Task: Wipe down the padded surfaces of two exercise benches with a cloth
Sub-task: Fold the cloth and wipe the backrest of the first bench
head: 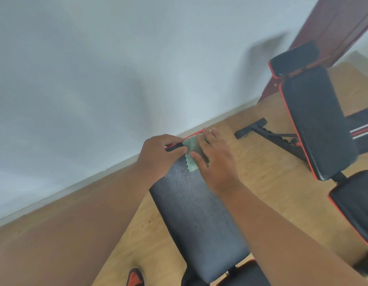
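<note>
A black padded bench (197,215) with red trim runs from the bottom centre up to the middle of the view. A pale green cloth (191,153) lies on its far end. My right hand (215,159) presses flat on the cloth, fingers spread. My left hand (158,154) grips the far left edge of the pad beside the cloth, its fingertips touching the cloth's edge. A second black bench (317,122) with red trim stands at the right, its backrest tilted up and a headrest pad (292,59) at its top.
A white wall (117,69) rises just beyond the near bench's far end. The floor (261,182) is light wood. The second bench's black metal frame and foot (251,129) lie on the floor between the benches. A red-and-black shoe (135,277) shows at the bottom.
</note>
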